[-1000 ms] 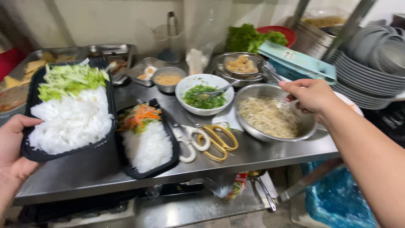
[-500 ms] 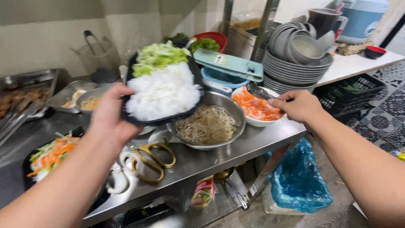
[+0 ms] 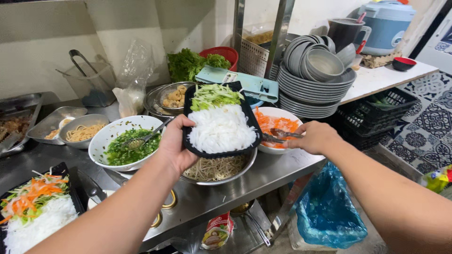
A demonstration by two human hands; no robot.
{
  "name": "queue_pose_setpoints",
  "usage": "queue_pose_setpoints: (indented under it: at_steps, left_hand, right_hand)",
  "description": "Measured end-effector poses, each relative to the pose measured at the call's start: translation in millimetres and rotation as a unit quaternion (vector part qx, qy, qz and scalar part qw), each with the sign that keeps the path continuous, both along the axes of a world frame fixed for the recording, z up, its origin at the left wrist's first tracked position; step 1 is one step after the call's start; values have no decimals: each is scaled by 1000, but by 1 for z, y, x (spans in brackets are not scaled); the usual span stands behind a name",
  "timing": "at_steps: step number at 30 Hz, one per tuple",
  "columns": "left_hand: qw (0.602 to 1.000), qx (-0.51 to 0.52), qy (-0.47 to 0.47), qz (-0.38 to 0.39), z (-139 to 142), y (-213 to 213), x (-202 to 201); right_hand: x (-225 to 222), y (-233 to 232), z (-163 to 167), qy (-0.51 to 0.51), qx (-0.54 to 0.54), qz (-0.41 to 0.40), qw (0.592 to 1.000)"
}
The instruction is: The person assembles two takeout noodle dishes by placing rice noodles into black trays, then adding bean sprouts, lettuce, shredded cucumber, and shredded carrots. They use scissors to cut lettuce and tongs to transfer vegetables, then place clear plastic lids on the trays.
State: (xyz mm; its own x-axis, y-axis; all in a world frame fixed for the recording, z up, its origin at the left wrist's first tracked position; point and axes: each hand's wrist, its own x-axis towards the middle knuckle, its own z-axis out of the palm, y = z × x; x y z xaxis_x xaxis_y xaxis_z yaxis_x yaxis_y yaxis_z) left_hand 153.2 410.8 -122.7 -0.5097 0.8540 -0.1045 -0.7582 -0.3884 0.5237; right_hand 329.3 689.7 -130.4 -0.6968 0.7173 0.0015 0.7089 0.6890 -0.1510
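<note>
The black tray (image 3: 220,123) of white noodles and shredded greens has swung further right since a moment ago, and now hangs over the steel bowl of bean sprouts (image 3: 217,168), beside the white bowl of shredded carrot (image 3: 277,123). The left hand (image 3: 176,145) grips the tray's left rim, fingers curled under its edge. The right hand (image 3: 314,137) is closed around metal tongs (image 3: 278,135), their tips in the carrot. A white bowl of chopped greens (image 3: 126,141) sits left of the tray, and a second filled tray (image 3: 33,207) rests on the steel counter (image 3: 278,169).
</note>
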Motion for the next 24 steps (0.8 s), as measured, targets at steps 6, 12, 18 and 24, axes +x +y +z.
queue_pose_setpoints:
  at_steps: [6,12,18,24]
  left_hand:
    - [1000,-5,-20,-6,-11,9,-6]
    - [999,-43,-29,14,-13,17,-9]
    - [999,-17,-23,-16,-15,30,-3]
    - [998,12,-12,-59,-14,43,7]
  right_hand:
    - [-6,9,2,37,-164,-42,985]
    - [10,36,15,190,-413,-108,884]
    - [13,44,39,241,-358,-140,891]
    - [9,18,96,275,-349,-43,895]
